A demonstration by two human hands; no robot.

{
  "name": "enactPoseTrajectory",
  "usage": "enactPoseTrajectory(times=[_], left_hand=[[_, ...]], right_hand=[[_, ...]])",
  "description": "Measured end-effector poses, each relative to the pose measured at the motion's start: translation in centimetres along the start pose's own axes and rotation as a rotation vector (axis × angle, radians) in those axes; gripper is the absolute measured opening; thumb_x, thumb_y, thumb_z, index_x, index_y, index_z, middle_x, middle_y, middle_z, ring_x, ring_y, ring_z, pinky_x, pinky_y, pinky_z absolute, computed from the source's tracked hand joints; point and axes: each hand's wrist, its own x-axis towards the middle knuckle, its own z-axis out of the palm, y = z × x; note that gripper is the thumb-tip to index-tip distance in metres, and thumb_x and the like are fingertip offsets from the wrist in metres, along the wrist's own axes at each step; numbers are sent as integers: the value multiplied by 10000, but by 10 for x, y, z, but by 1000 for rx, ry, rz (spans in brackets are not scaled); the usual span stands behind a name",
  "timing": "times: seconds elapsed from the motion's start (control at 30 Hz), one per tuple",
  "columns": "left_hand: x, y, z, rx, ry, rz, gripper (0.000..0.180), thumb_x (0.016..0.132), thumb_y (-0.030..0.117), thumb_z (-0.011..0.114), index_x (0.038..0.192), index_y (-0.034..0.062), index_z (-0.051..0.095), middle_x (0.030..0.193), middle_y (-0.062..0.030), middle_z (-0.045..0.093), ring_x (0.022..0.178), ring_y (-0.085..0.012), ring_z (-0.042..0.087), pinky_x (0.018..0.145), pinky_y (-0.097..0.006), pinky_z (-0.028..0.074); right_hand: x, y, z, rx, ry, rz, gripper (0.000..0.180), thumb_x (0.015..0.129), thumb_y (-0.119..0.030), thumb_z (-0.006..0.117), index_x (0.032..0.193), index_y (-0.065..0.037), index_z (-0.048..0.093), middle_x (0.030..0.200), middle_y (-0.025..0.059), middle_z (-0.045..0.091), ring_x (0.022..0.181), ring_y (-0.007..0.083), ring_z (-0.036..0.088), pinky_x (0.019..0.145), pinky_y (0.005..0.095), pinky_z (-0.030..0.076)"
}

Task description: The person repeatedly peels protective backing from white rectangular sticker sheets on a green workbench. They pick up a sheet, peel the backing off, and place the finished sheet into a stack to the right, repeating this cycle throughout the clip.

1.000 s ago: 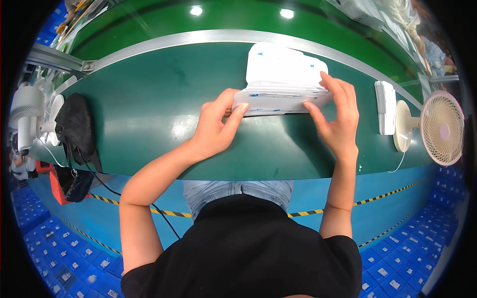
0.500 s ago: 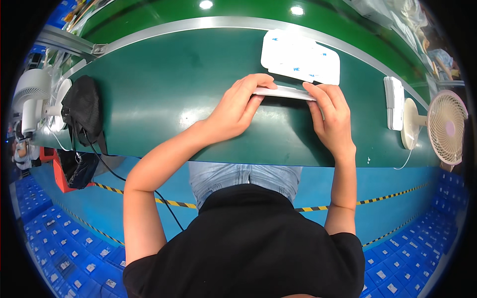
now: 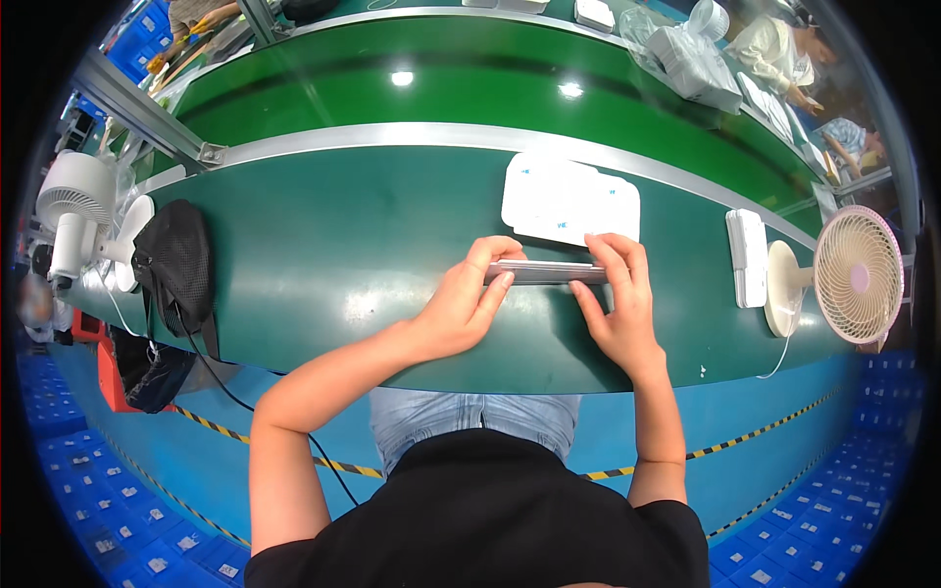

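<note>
Between my two hands is a thin, flat grey-silver piece point(image 3: 545, 272), held edge-on above the green table. My left hand point(image 3: 459, 306) grips its left end, thumb below and fingers over the far side. Its right end sits in my right hand point(image 3: 625, 306), pinched between thumb and fingers. The broad faces of the piece are mostly turned away, so I cannot tell its exact kind. Just beyond it lie overlapping white flat rounded-corner sheets point(image 3: 564, 201) with small blue marks.
A white stack of slim pieces point(image 3: 747, 257) stands at the right, beside a cream fan point(image 3: 857, 276). On the left are a black mesh bag point(image 3: 178, 257) and a white fan point(image 3: 76, 208). A metal rail point(image 3: 412, 135) edges the table before a green conveyor point(image 3: 470, 83).
The view has tilted up, so everything sits lower in it. The held piece has turned, showing a grey ridged edge instead of a white one. Both hands keep their grip.
</note>
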Motion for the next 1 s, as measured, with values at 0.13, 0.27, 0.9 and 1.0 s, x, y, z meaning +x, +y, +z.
enactPoseTrajectory(times=[0.13,0.27,0.9,1.0], left_hand=[[2,-3,-6,-2,-33,7,267,1012,56,488,1271,3,460,1106,-167,667,985,-237,655,864,-358,508],[-2,-5,0,-32,-4,70,253,1010,56,498,1258,10,474,1095,-159,675,948,-222,665,830,-331,514],[-2,-5,-3,-213,-146,-299,159,1014,90,550,1138,-7,525,954,-60,655,880,-82,633,754,-267,531],[-2,-1,-7,-244,-172,-332,175,997,98,584,1130,-14,566,957,-49,655,896,-85,631,771,-250,524]], right_hand=[[1,4,1,72,32,15,500,825,15,720,1302,-38,578,1246,168,532,1076,310,595,864,379,531],[0,-1,5,-3,59,-34,467,828,19,717,1276,-29,595,1246,166,533,1073,304,595,857,366,536],[25,-7,-14,131,-208,84,162,840,-102,723,956,7,695,856,113,679,798,261,647,735,361,522],[26,-3,-14,223,-308,197,155,852,-115,708,928,20,697,853,115,681,777,227,651,718,348,522]])
